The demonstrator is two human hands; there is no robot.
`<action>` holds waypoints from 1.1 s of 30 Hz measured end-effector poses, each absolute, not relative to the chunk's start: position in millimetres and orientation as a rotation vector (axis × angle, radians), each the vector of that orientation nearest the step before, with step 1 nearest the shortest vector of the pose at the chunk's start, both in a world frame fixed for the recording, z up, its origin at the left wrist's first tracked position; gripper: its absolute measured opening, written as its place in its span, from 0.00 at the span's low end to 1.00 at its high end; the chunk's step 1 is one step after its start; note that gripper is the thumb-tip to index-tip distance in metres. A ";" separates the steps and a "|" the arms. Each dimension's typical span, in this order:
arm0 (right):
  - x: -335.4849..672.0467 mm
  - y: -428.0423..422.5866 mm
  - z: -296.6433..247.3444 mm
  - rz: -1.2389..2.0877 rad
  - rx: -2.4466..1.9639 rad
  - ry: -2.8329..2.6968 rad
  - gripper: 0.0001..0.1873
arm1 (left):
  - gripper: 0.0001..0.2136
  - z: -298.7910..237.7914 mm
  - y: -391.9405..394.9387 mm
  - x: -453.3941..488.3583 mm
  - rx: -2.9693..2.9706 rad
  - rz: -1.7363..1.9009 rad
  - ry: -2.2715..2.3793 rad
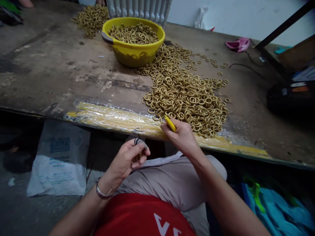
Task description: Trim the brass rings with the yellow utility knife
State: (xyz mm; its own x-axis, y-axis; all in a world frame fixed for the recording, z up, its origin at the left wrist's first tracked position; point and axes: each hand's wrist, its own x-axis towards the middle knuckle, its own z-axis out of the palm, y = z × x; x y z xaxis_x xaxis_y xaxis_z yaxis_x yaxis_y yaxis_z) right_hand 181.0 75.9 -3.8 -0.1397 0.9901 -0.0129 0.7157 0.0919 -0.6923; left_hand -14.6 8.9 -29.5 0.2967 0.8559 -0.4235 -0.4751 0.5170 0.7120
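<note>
My right hand (184, 137) is closed around a slim yellow tool (170, 124), whose exact kind I cannot make out. It is over the taped front edge of the table, at the near side of a large pile of brass-coloured rings (187, 101). Lower and to the left, my left hand (128, 155) is held above my lap with its fingers curled. A few small brass-coloured rings (136, 158) show between the fingers and palm, partly hidden. One finger of that hand wears a grey covering with dark bands (140, 142).
Behind the pile stands a yellow basin (133, 54) full of rings, with another ring heap (92, 18) farther left. Yellow tape (110, 118) covers the table edge. A pink item (237, 44) lies back right; a white sack (60, 160) is below left.
</note>
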 end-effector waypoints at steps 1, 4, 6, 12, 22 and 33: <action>179.8 71.0 -1.4 1.050 -1.596 -1.744 0.13 | 0.14 -29.8 9.5 -11.8 0.539 0.961 0.934; 170.6 54.0 3.8 1.657 -1.398 -1.252 0.18 | 0.12 -26.8 10.0 -2.4 0.689 1.040 1.079; 162.5 42.9 4.0 1.801 -1.310 -1.050 0.20 | 0.12 -23.1 9.0 2.5 0.817 1.093 1.163; 149.3 23.3 -2.8 1.814 -1.263 -1.001 0.19 | 0.10 -21.8 2.7 3.8 0.976 1.112 1.309; 172.0 3.9 8.2 0.887 -1.454 -1.965 0.10 | 0.14 -19.9 -0.7 -2.8 0.680 1.064 1.036; 170.5 -1.9 3.3 0.524 -1.638 -2.370 0.11 | 0.18 -18.2 -1.1 -1.9 0.598 1.092 1.000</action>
State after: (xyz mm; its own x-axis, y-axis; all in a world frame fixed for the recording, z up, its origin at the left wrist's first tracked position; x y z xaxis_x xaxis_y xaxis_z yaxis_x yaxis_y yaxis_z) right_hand 170.5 -1.9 3.3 -0.3584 0.9332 -0.0265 0.8573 0.3178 -0.4051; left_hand -1.9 -1.1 -18.2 0.1175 0.9244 -0.3629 -0.4428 0.3758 0.8140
